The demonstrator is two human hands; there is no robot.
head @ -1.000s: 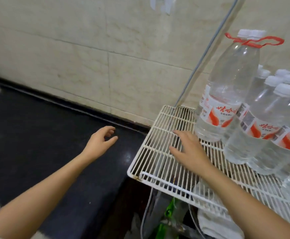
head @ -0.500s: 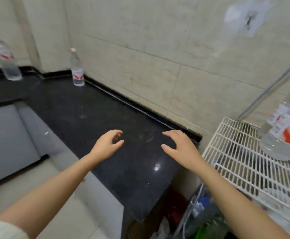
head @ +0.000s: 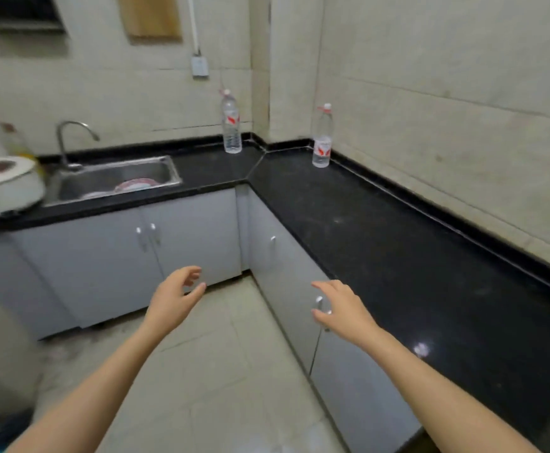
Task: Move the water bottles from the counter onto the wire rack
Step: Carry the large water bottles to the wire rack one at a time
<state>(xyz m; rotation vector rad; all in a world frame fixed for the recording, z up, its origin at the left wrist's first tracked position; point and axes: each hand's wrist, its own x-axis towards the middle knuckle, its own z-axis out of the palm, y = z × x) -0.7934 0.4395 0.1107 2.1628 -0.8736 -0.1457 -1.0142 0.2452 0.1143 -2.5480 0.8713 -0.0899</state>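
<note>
Two clear water bottles with red-and-white labels stand upright on the black counter (head: 381, 230) near its far corner. One bottle (head: 231, 123) is against the back wall, the other bottle (head: 322, 137) against the right wall. My left hand (head: 175, 299) hovers over the floor, fingers loosely curved, holding nothing. My right hand (head: 342, 310) hangs in front of the cabinet edge, fingers spread and empty. Both hands are far from the bottles. The wire rack is out of view.
A steel sink (head: 113, 178) with a tap (head: 70, 138) and dishes sits at the left of the counter. A white cooker (head: 2, 184) stands at the far left. Grey cabinet doors (head: 182, 243) run under the counter; tiled floor (head: 221, 371) lies below my hands.
My view has swung left, away from the wire rack and its bottles, to the counter corner. My right hand came off the rack; both hands now hover empty over the floor and cabinet.
</note>
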